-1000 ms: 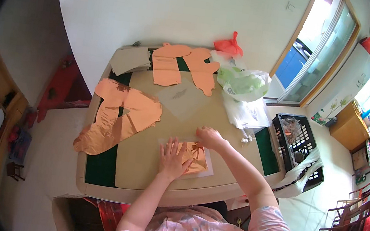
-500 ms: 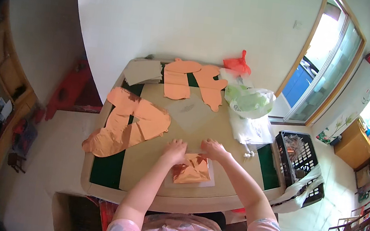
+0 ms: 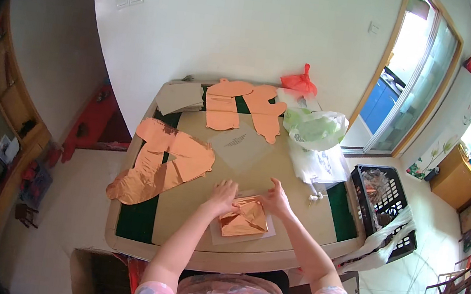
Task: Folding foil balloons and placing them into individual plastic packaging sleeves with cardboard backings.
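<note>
A folded copper-coloured foil balloon (image 3: 245,219) lies on a clear plastic sleeve (image 3: 234,238) near the front edge of the table (image 3: 187,250). My left hand (image 3: 223,196) presses on the foil's upper left corner, fingers spread. My right hand (image 3: 276,199) rests on its upper right edge. Both forearms come in from below, with pink sleeves at the shoulders.
Flat copper foil balloons lie at the table's left (image 3: 166,162) and back (image 3: 243,107). A clear sheet (image 3: 241,146) sits mid-table, grey paper (image 3: 180,98) at back left, green and white plastic bags (image 3: 316,136) and a red bag (image 3: 300,83) at right. A black crate (image 3: 384,206) stands right of the table.
My left hand slid from flat on the foil to its upper left corner. The foil looks more folded and bunched now. The camera view shifted upward.
</note>
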`<state>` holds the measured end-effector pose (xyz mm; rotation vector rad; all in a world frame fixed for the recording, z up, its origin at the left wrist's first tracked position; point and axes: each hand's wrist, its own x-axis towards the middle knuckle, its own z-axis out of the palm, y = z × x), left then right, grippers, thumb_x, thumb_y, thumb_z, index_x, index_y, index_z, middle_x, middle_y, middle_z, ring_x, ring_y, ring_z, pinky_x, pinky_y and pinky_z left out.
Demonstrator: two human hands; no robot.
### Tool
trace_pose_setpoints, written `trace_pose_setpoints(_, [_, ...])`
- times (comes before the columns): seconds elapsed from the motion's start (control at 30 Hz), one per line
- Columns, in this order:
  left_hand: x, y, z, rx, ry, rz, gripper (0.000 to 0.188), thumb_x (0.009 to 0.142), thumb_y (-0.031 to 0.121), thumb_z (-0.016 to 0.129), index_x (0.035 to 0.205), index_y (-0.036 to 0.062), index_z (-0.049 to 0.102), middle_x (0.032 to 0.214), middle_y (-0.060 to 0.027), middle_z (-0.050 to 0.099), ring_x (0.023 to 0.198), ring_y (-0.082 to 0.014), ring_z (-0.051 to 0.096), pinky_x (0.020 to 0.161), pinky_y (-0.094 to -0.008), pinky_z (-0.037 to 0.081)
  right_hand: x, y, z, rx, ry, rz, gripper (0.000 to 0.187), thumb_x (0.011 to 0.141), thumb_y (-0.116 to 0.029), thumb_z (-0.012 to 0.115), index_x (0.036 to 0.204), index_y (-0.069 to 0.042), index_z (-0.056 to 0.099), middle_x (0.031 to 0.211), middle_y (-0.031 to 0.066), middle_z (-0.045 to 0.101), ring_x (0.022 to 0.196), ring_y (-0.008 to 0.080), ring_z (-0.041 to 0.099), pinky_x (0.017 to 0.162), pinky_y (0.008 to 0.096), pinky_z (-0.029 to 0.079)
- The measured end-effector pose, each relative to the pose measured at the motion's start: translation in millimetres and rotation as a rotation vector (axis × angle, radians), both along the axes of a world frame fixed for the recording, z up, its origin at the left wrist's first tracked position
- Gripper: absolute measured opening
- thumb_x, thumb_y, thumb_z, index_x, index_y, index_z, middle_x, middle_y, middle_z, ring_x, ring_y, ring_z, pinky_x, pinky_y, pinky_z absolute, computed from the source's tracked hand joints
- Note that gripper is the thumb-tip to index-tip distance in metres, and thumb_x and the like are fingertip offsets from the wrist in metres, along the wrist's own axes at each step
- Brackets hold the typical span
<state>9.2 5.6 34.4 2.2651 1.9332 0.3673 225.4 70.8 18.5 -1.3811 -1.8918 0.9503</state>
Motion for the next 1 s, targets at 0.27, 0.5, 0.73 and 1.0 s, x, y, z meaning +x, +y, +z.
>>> trace_pose_setpoints(0.27, [-19,-9,-15,0.094,-0.285,-0.048,0.066,0.056,0.040,0.089,0.097,0.0106,0.047,0.097,-0.0073,0.053,0.098,-0.0279,0.053,0.084,-0.0402,0.042,17,-22,0,-0.147,-0.233,0.106,0.058,0.069,-0.027,0.084,0.113,-0.004,0.054,0.078,0.0056,0.060,0.076,0.0163,0.059,0.072,0.0314,0.051])
trace_pose_setpoints(0.5, [-17,-10,2,0.065,-0.339,-0.056,0.064,0.057,0.038,0.088,0.096,0.0098,0.047,0.095,-0.0075,0.052,0.095,-0.0282,0.053,0.082,-0.0407,0.043,15,-37,10,-0.279,0.016,0.157,0.059,0.076,-0.013,0.079,0.121,-0.002,0.043,0.093,0.0133,0.069,0.081,0.0154,0.063,0.072,0.0309,0.051])
trace_pose_setpoints(0.73, [-26,2,1,0.181,-0.501,0.035,0.076,0.070,0.039,0.081,0.131,0.0077,0.047,0.128,-0.0154,0.051,0.121,-0.0329,0.048,0.102,-0.0424,0.039,29,-38,23,-0.452,0.281,0.106,0.056,0.078,-0.003,0.075,0.123,0.000,0.041,0.094,0.0150,0.069,0.085,0.0174,0.066,0.071,0.0299,0.052])
trace_pose_setpoints(1.0, [-7,67,-21,0.054,-0.145,0.004,0.050,0.091,0.030,0.058,0.136,0.0097,0.046,0.148,-0.0145,0.035,0.138,-0.0300,0.031,0.112,-0.0474,0.028,102,-32,9,-0.474,0.379,-0.064,0.054,0.077,0.002,0.072,0.122,-0.003,0.042,0.088,0.0120,0.067,0.077,0.0151,0.066,0.067,0.0277,0.052])
